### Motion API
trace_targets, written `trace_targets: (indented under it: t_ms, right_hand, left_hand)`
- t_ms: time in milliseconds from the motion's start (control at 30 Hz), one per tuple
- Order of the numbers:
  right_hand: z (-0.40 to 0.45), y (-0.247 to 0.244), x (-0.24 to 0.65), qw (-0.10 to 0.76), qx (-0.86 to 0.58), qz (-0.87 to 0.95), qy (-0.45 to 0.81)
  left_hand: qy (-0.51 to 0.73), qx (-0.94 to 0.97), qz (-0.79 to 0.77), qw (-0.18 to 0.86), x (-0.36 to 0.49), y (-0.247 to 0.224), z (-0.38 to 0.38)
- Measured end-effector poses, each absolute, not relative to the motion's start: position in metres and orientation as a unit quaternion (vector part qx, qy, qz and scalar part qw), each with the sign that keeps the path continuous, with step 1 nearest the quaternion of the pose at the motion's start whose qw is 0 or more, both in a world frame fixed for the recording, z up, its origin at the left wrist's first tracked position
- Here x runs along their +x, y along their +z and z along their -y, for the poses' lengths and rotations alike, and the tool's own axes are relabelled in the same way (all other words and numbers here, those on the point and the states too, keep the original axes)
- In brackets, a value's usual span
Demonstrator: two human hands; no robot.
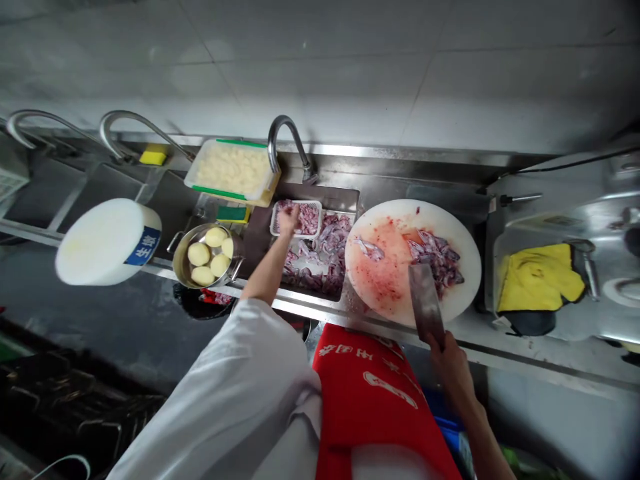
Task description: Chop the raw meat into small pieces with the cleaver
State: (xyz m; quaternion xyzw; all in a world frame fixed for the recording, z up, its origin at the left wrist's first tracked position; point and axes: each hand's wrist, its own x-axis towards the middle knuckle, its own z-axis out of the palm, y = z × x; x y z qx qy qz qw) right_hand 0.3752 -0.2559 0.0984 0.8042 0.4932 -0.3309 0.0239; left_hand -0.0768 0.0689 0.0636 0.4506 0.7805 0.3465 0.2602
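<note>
My right hand (445, 357) grips the handle of a cleaver (424, 300), whose blade lies over the front of a round white chopping board (387, 290). Dark raw meat pieces (437, 257) are heaped beyond the blade, and one paler piece (369, 249) sits apart at the left. Red juice stains the board. My left hand (289, 220) reaches over a white plastic basket (320, 220) of small chopped pink meat (309, 217); its fingers blend with the meat and are hard to make out. Larger raw pieces (333, 240) lie around the basket in the sink.
A faucet (287, 123) arches behind the sink. Leftward are a pot (234, 260) of peeled potatoes (199, 254), a sponge (233, 214), a tub of pale pieces (233, 167) and another thick white board (100, 243). A yellow cloth (540, 277) lies at the right.
</note>
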Motion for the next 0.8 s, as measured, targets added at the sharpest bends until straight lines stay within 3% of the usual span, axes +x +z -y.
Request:
trace_targets:
  t_ms: [100,167,300,467,633,800]
  right_hand:
    - [0.248,0.100,0.363,0.039,0.785,-0.521,-0.333]
    - [0.243,0.099,0.358,0.051,0.774,-0.537,-0.331]
    - [0.236,0.095,0.357,0.054,0.775,-0.537,-0.327]
    - [0.239,0.088,0.366,0.031,0.776,-0.540,-0.325]
    - [0.242,0.081,0.378,0.005,0.781,-0.529,-0.331]
    - [0.236,0.079,0.396,0.004,0.780,-0.541,-0.315]
  left_hand:
    - [0.242,0.489,-0.816,0.192,-0.084,0.064,-0.101]
    - [0.210,0.606,-0.736,0.219,-0.050,0.056,-0.097]
    - [0.139,0.823,-0.457,0.309,0.058,0.041,-0.044]
    - [0.030,0.854,-0.464,0.232,0.129,0.037,0.020]
    - [0.048,0.793,-0.538,0.280,0.149,0.044,0.059]
    - [0.239,0.731,-0.500,0.398,0.176,0.066,0.057]
